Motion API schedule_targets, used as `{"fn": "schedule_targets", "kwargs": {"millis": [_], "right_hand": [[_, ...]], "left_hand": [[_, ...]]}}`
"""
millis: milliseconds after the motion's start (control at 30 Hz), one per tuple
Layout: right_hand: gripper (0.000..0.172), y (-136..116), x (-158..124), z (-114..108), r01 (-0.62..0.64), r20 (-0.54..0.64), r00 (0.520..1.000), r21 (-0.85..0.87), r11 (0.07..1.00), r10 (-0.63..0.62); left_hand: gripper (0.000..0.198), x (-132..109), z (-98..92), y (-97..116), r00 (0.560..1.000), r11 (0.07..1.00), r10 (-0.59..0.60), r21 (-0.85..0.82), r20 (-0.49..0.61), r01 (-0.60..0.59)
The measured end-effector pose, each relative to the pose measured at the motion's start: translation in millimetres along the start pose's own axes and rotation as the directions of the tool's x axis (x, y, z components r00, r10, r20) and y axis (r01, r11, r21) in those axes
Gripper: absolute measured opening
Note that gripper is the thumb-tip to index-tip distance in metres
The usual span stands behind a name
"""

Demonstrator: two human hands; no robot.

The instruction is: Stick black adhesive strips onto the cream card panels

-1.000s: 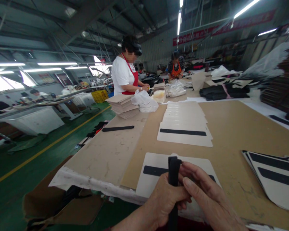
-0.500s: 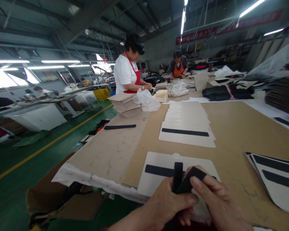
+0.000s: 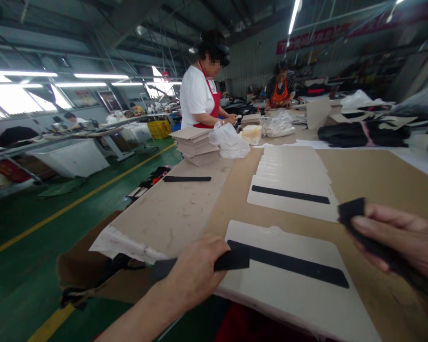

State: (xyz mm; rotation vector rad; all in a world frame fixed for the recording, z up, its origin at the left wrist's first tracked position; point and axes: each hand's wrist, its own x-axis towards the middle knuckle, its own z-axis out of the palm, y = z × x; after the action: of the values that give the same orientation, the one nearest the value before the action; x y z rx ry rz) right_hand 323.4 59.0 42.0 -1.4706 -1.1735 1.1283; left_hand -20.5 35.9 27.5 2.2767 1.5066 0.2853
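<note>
Either side of the board, my left hand and right hand each grip a strip. Likely I'm separating; placing calls for aligning.

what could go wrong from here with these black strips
The held strip in the left hand overlaps, in this view, one end of the flat strip on the near white panel; it might nudge that one, if loose.

The right hand holds a bent strip, which could crease.

If the left hand let go, its strip might slip off the table toward the open cardboard box.
</note>
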Motion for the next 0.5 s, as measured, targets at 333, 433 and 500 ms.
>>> {"fn": "schedule_targets", "kwargs": {"millis": [333,433,500], "right_hand": [[0.015,5.2,67.3,131.2,0.242,0.567,0.823,-0.387,0.890,0.023],[0.010,14.7,78.4,152.7,0.290,0.542,0.840,-0.451,0.844,0.001],[0.008,18.2,81.8,162.9,0.330,0.564,0.826,-0.454,0.827,-0.020]], "left_hand": [[0.039,32.1,58.1,-50.0,0.968,0.977,0.172,0.155,-0.181,-0.145],[0.041,31.1,63.3,-55.6,0.955,0.977,0.198,0.122,-0.222,-0.174],[0.038,30.9,65.6,-57.8,0.946,0.975,0.213,0.116,-0.246,-0.189]]}}
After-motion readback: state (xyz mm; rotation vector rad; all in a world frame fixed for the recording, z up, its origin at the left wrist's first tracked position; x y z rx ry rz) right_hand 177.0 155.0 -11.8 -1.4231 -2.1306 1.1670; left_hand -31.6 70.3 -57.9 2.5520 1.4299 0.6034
